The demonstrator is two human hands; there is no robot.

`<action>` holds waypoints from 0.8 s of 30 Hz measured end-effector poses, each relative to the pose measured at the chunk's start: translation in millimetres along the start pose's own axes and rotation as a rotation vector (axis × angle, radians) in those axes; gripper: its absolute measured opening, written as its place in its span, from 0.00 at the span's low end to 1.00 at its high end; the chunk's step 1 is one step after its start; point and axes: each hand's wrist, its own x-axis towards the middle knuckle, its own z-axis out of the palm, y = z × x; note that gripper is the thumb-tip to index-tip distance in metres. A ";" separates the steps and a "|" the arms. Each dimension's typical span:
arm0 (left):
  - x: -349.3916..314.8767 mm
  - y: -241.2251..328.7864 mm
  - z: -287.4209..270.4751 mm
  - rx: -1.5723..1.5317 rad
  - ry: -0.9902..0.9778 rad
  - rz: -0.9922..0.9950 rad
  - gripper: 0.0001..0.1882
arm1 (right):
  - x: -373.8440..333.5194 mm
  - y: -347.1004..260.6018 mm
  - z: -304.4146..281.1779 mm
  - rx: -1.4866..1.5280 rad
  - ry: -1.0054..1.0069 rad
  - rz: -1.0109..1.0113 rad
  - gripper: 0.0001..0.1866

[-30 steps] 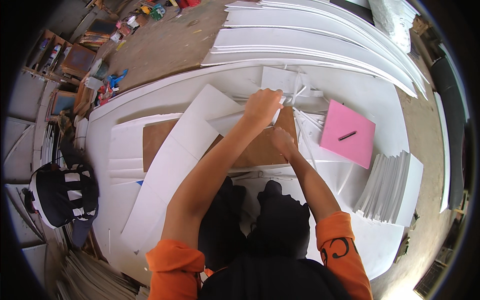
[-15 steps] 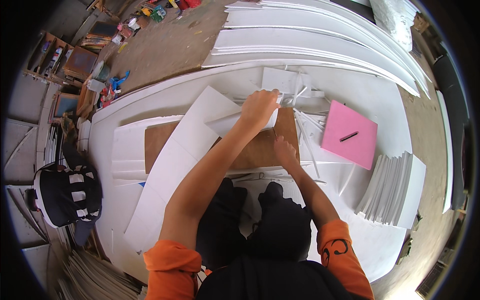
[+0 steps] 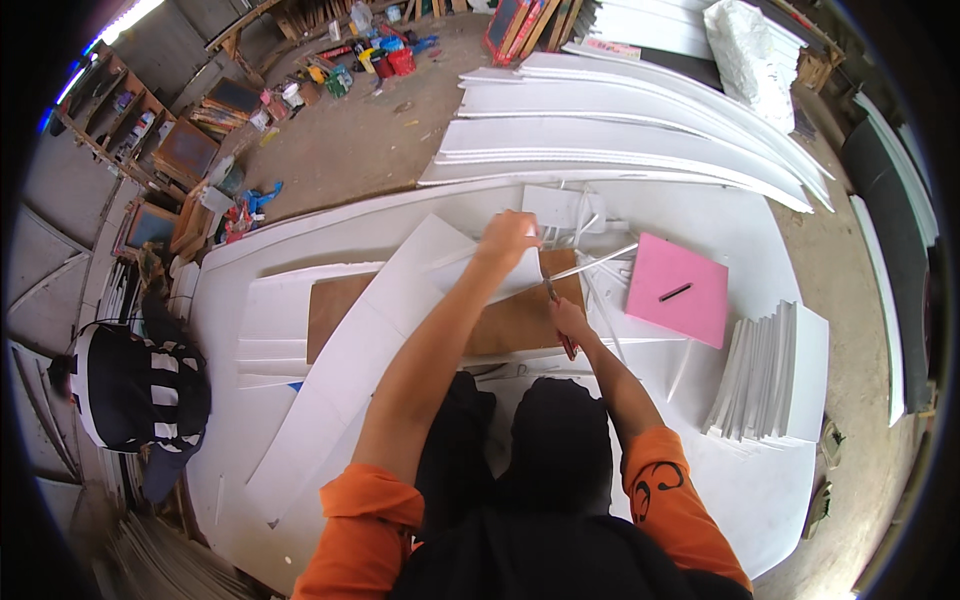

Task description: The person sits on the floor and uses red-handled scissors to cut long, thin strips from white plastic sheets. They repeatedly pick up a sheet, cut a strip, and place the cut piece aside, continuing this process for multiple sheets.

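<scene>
A: What is the left hand [image 3: 508, 240] doing?

B: Its fingers are curled closed on the edge of a white sheet [image 3: 515, 277], which lies over a brown board [image 3: 520, 320] in front of the knees.

A: And the right hand [image 3: 570, 320]?

B: Wrapped round a slim tool [image 3: 568, 347], red showing below the fist, a narrow end poking out above, close to the sheet's right edge.

A: Is that end touching the thin white strip [image 3: 598, 259]?

B: I can't tell. The strip slants from there up toward the pink square [image 3: 680, 268].

A: Anything else nearby?

B: A dark pen [image 3: 676, 292] lies on the pink square, a stack of white pieces [image 3: 765, 375] sits farther right, and a long white panel [image 3: 350, 345] slants beside the left forearm.
</scene>
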 end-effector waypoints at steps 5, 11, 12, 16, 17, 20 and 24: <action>-6.9 0.3 -70.9 -0.177 0.265 -0.031 0.12 | -5.3 -15.1 -80.2 0.496 0.011 -0.040 0.19; -34.2 10.2 -125.7 -0.316 0.607 -0.141 0.10 | -11.6 -74.8 -181.3 0.885 0.174 -0.156 0.18; -38.1 7.8 -129.0 -0.323 0.657 -0.102 0.10 | -13.6 -83.8 -192.5 0.828 0.185 -0.190 0.18; -53.2 -1.5 -130.5 -0.455 0.726 -0.055 0.10 | -26.0 -125.0 -196.1 0.668 0.227 -0.242 0.21; -55.3 -1.1 -130.7 -0.518 0.711 -0.066 0.10 | -26.3 -130.3 -193.3 0.688 0.234 -0.243 0.21; -57.0 -2.1 -129.7 -0.621 0.671 -0.068 0.09 | -23.7 -137.6 -180.7 0.773 0.264 -0.255 0.20; -60.9 -7.3 -128.7 -0.649 0.613 -0.034 0.09 | -24.0 -128.7 -169.4 0.878 0.193 -0.206 0.16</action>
